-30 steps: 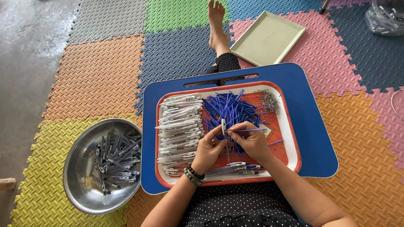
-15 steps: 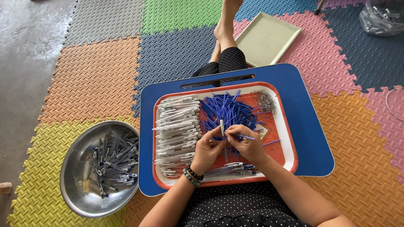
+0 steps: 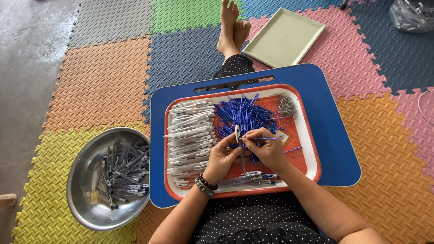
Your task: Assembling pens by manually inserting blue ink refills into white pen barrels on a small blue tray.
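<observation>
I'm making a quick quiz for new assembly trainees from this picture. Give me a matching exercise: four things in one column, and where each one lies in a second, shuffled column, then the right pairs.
Things
1. white pen barrels
2. blue refills
3. metal bowl
4. pale green tray

Places
A. on the pink mat, beside the feet
B. on the yellow mat, left of the blue lap table
C. left part of the red-rimmed tray
D. middle of the red-rimmed tray, just above the hands

Pairs: 1-C, 2-D, 3-B, 4-A
</observation>
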